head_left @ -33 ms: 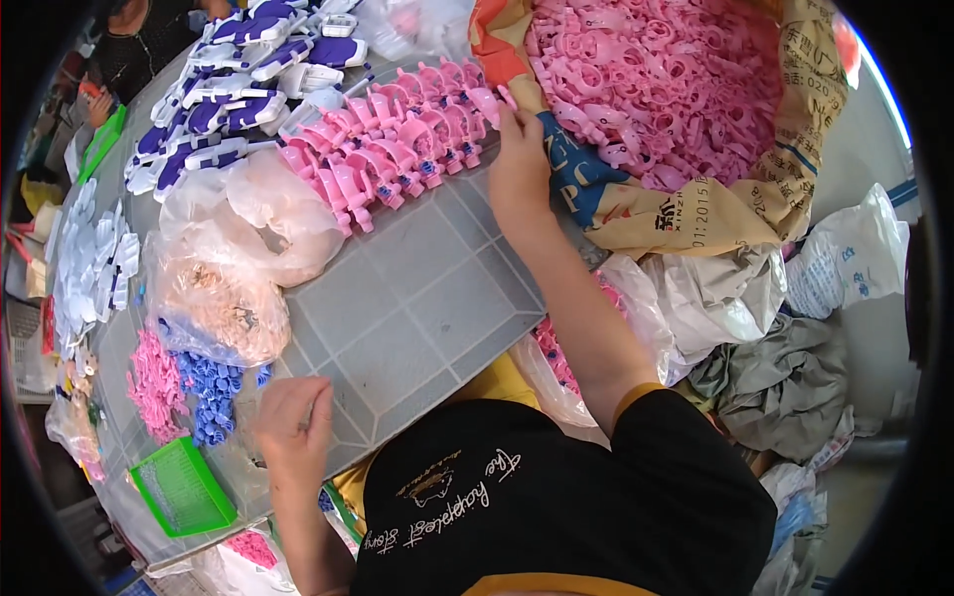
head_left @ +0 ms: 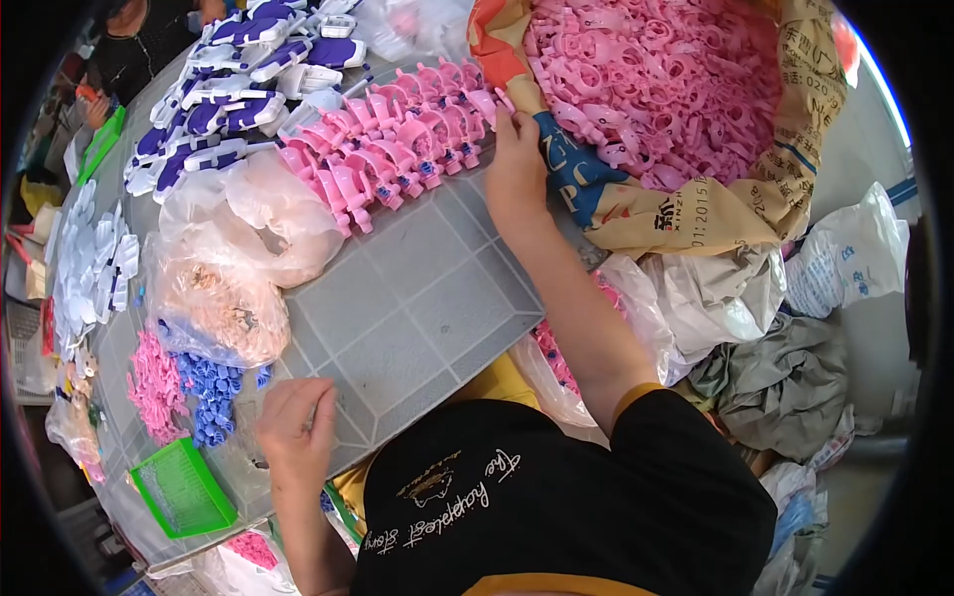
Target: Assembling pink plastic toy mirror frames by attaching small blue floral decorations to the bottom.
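— Item one?

— Pink plastic pieces (head_left: 397, 149), small moulded parts with blue dots at the ends, stood on edge in a long curved row across the far side of the grey tray (head_left: 417, 298). My right hand (head_left: 515, 164) is at the row's right end, fingers pressed together on the last piece there, just beside the sack's edge.

— Source stock?

— Brown paper sack (head_left: 755, 189), mouth folded open, heaped with loose pink parts (head_left: 656, 70) of the same colour. It lies touching the tray's far right corner.

— Other hand?

— My left hand (head_left: 295, 422) rests at the tray's near left corner, fingers curled down on the surface; I cannot tell whether it pinches anything.

— Surface?

— Grey tray moulded in square panels, bare in the middle. On the table beyond the row: white and purple parts (head_left: 238, 89) laid in lines. Left of the tray: clear plastic bags (head_left: 238, 258), a heap of small blue pieces (head_left: 209, 392), a pink heap (head_left: 154, 382), a green basket (head_left: 184, 487).

— Surroundings?

— Crumpled white and grey bags (head_left: 785, 348) on the floor to my right.
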`<state>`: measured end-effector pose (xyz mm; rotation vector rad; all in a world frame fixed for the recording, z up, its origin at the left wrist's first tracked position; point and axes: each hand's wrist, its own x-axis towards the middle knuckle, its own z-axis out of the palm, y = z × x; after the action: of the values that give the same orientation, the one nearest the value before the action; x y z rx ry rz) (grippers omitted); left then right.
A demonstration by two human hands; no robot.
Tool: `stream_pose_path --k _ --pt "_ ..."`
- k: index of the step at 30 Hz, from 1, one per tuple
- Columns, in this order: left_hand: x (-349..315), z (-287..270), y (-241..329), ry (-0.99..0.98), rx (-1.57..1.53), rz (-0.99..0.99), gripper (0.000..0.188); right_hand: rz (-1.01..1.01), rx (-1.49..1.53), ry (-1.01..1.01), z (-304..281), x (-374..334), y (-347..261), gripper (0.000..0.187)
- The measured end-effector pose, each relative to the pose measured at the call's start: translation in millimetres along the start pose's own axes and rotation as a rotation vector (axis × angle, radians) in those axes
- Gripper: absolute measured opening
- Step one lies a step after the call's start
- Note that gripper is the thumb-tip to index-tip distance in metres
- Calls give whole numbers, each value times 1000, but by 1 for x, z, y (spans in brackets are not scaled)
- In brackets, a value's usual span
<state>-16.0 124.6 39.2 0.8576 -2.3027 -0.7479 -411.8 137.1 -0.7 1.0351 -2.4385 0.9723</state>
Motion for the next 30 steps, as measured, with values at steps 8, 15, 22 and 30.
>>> stream_pose_path --k 8,15,22,30 --pt "-2 6 1 -58 10 -26 12 14 73 -23 33 -1 24 43" --pt "3 13 4 -121 -8 -32 11 -24 124 -43 23 3 38 45" --pt "-4 12 -4 -109 -4 -56 10 -86 58 -103 -46 -2 4 37" --pt "-16 11 -10 -168 60 -79 10 219 -462 -39 -88 65 79 55"
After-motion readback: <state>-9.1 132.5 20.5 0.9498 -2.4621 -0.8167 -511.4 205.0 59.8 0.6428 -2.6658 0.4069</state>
